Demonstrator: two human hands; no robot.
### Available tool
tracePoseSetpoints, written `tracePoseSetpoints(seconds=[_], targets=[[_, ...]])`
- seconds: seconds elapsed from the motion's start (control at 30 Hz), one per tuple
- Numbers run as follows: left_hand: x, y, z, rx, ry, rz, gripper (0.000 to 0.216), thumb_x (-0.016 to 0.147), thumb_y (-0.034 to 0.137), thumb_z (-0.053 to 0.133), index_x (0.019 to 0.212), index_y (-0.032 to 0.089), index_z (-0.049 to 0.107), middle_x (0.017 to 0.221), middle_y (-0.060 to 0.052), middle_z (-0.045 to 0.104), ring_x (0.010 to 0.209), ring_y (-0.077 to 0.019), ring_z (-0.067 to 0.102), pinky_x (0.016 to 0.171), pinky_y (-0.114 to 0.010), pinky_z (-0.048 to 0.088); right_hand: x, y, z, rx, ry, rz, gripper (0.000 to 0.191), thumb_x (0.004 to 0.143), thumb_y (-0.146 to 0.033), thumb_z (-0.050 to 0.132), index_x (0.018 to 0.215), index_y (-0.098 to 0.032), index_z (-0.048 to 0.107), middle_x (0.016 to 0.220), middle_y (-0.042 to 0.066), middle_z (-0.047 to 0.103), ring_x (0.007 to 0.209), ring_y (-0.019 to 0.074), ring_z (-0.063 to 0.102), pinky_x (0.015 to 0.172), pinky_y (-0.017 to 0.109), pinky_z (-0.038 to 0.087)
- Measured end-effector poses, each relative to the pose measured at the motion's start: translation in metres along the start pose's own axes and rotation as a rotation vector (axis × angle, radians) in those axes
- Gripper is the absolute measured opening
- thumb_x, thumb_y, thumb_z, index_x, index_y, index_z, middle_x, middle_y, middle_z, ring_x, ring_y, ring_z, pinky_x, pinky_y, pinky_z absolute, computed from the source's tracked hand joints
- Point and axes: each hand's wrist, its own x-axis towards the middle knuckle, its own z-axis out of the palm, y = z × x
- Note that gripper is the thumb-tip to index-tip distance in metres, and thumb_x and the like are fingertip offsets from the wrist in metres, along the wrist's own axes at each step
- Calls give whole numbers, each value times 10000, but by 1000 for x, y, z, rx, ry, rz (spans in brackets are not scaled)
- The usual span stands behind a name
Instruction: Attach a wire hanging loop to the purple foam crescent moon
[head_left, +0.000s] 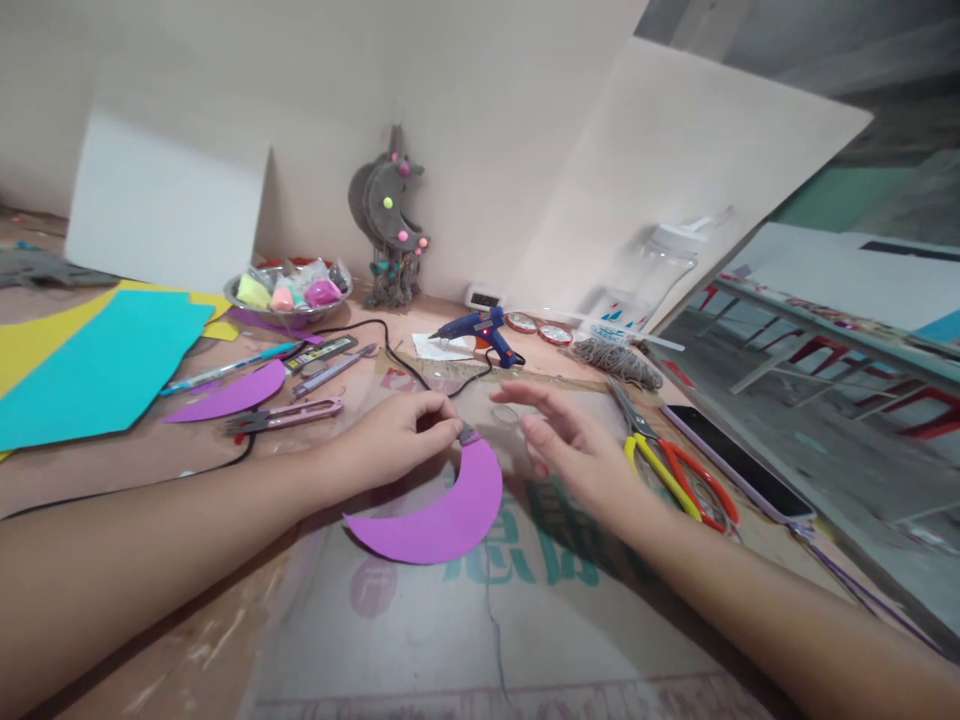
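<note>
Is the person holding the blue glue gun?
No, the blue glue gun lies on the table beyond both hands; the left hand pinches the purple paper crescent and the right hand is open.

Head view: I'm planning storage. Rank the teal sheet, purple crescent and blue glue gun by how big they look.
1. teal sheet, clearly largest.
2. purple crescent, though nearest the camera.
3. blue glue gun, farther back, so its true size is unsure.

Two purple crescents [442, 515], one blue glue gun [484, 330], two red-rimmed lids [522, 322], one phone [739, 462], one bowl [315, 312].
</note>
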Motion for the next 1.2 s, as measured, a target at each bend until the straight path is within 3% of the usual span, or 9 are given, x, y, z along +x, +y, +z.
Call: tracePoseSetpoints(seconds=[0.07,0.17,0.33,0.5,0.67,1.2], targets=[[0,0,0,-6,-9,8,175,829,284,455,737,169,551,667,29,574,642,-124,524,598,-227,371,-2,0,6,56,-95,28,387,855,-365,517,1226,-280,446,1202,60,522,523,48,431,472,224,398],[0,0,0,-11,-18,5,175,827,280,455,732,167,550,658,31,564,633,-122,516,587,-227,363,-1,3,11,87,-151,58,435,834,-310,542,1245,-253,414,958,27,571,594,80,493,518,221,427],[1,1,0,-12,-40,3,188,824,282,451,709,166,544,646,31,557,616,-120,504,575,-229,358,3,7,7,-110,-21,22,232,773,-295,601,983,-199,570,659,-41,490,608,113,504,572,244,412],[0,0,1,12,-58,30,173,809,283,459,721,167,553,657,24,566,630,-127,513,576,-231,366,5,8,6,-227,9,16,136,776,-305,588,740,-174,596,647,-19,528,593,111,465,555,242,379],[-1,0,2,2,-75,43,165,805,274,454,725,167,551,619,32,541,572,-111,490,531,-215,355,6,9,9,-195,8,75,170,771,-342,576,750,-173,587,612,-27,508,554,107,441,510,232,355],[-1,-3,3,36,-115,158,144,789,225,465,721,157,571,629,24,543,602,-111,495,548,-209,362,4,11,11,-207,3,49,197,793,-372,548,783,-179,579,597,-34,448,542,105,396,498,235,319]])
